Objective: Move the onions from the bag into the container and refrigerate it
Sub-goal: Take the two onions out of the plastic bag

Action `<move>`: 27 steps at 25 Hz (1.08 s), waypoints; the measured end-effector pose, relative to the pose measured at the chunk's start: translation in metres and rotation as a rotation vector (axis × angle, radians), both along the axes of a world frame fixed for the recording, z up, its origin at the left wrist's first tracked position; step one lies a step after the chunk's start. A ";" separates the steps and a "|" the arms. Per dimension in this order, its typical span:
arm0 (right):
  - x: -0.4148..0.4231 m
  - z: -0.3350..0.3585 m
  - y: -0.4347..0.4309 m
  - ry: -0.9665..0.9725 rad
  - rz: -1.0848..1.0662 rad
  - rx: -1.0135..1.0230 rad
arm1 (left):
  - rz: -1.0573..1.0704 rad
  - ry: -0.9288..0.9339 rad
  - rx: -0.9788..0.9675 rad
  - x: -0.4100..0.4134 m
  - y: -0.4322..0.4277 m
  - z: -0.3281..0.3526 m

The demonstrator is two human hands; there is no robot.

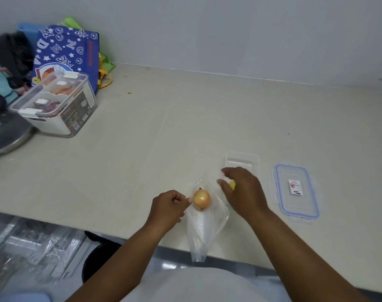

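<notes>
Hands work at the near edge of a pale counter (142,127): the left hand (167,209), curled nearly closed, pinches the rim of a clear plastic bag (204,232), while the right hand (242,192) hovers with fingers loosely bent over the near end of an open clear container (242,159), a small yellowish object showing under its palm; whether that is a second onion cannot be told. One onion (201,199) sits at the bag's mouth, just right of the left fingers. The container's blue-rimmed lid (296,190) lies flat to the right, well clear. The bag's tail hangs over the counter's near edge, so a slack pinch could likely let the round onion roll off toward the floor. A larger lidded storage box (55,105) stands far left
</notes>
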State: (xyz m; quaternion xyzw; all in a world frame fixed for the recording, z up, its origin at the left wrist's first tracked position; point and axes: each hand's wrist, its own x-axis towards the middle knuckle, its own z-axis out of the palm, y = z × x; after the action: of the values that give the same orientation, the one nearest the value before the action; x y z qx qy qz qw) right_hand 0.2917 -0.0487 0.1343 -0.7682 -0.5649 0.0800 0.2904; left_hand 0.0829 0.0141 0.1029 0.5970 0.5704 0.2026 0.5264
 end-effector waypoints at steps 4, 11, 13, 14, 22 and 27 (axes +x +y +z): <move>-0.053 0.004 -0.010 -0.028 0.388 -0.190 | -0.002 0.026 0.028 0.003 0.000 0.001; -0.056 -0.047 0.011 -0.290 0.335 -0.555 | 0.004 0.040 0.052 0.003 -0.003 0.003; -0.052 -0.056 0.012 -0.311 0.333 -0.534 | 0.010 0.046 0.050 0.002 -0.002 0.002; -0.051 -0.060 0.011 -0.293 0.339 -0.557 | 0.012 0.044 0.047 0.001 -0.002 0.002; -0.035 -0.035 0.001 -0.153 0.342 -0.404 | 0.012 0.045 0.035 0.001 0.000 -0.001; 0.000 0.017 -0.010 0.309 0.153 0.087 | 0.035 0.026 0.018 0.002 0.002 -0.003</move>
State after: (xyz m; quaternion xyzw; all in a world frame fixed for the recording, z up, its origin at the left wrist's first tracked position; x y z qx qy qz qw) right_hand 0.2917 -0.0588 0.1511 -0.6882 -0.5733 0.1947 0.3998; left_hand 0.0850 0.0162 0.0998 0.5941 0.5858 0.2093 0.5099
